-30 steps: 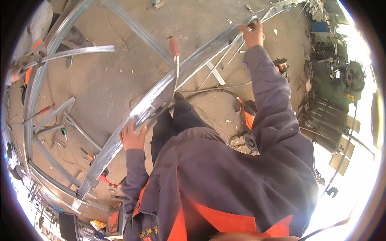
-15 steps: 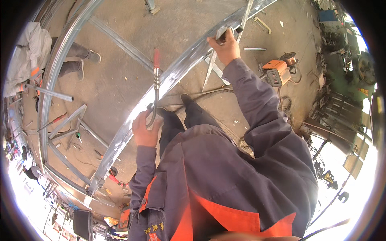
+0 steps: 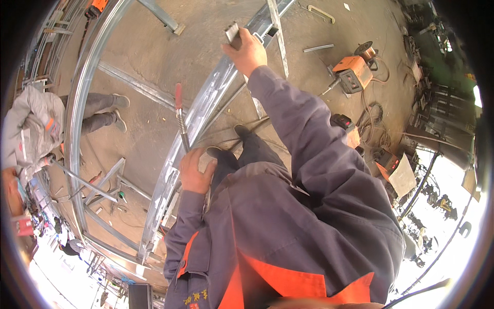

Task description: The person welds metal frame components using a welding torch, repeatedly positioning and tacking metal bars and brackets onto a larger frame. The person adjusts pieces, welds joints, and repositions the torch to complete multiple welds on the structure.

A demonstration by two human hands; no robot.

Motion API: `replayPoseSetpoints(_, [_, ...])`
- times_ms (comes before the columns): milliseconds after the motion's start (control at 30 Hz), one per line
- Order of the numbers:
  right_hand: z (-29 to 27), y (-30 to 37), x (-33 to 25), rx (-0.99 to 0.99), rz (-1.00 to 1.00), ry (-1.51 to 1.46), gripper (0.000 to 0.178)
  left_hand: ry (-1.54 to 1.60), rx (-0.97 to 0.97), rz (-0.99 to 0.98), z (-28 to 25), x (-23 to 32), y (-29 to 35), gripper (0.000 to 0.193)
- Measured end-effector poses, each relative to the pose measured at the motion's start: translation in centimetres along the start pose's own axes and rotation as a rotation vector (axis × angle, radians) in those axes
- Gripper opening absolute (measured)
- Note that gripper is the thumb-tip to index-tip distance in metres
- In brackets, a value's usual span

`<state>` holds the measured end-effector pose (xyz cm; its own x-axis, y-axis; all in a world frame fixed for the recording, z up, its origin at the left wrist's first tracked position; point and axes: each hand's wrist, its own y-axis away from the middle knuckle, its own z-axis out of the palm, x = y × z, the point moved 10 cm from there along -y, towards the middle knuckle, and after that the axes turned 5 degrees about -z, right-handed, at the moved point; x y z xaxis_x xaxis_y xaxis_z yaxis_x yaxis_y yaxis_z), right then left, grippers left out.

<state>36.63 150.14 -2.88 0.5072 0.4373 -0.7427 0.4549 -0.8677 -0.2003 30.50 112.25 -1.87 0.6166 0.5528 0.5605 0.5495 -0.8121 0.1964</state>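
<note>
My left hand (image 3: 194, 172) is at the near part of a long galvanized steel beam (image 3: 208, 105) that slants across in front of me. Its fingers curl around the lower end of a welding torch (image 3: 181, 121), which has a red tip section and a metal spring; part of the torch is hidden by the hand. At the far part of the beam, my right hand (image 3: 250, 54) pinches a short silver metal piece (image 3: 232, 35), held up on the left side of the beam. Beside that hand, a thin flat bar (image 3: 278, 38) crosses the beam near an open square tube end (image 3: 272, 32).
An orange welding wire feeder (image 3: 352, 72) with a copper-coloured wire spool (image 3: 365, 50) stands on the floor at right, cables trailing from it. A steel frame (image 3: 77, 118) curves along the left. Another person (image 3: 33, 129) in grey works beyond it, holding a metal bar (image 3: 85, 180).
My right hand has moved left across the beam, carrying the short metal piece with it. My left hand stays at the torch. The whole view has shifted a little.
</note>
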Motion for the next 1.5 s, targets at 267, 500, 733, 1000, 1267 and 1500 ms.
replayPoseSetpoints(267, [-3.3, -7.7, 7.4, -0.377, -0.063, -0.331, 0.098, 0.019, -0.081, -0.052, 1.3, -0.6, 1.4, 0.055])
replayPoseSetpoints(500, [-6.5, -19.2, 15.6, 0.018, -0.191, -0.058, 0.069, 0.017, -0.080, -0.067, 2.4, -1.8, 2.9, 0.055])
replayPoseSetpoints(733, [-5.8, -18.3, 13.6, -0.068, -0.199, 0.133, 0.052, 0.054, -0.099, -0.116, 3.1, -2.3, 4.1, 0.053])
replayPoseSetpoints(1000, [-10.8, -12.2, 15.3, 0.014, -0.048, -0.022, 0.026, 0.085, -0.076, -0.175, 3.3, -3.4, 5.0, 0.049])
replayPoseSetpoints(1267, [-11.2, -5.9, 19.9, 0.048, 0.049, -0.641, 0.012, 0.089, -0.113, -0.173, 4.0, -2.7, 3.7, 0.048])
replayPoseSetpoints(1500, [-15.4, 0.0, 22.0, 0.200, 0.178, -0.436, 0.021, 0.112, -0.128, -0.191, 4.1, -2.6, 3.7, 0.047])
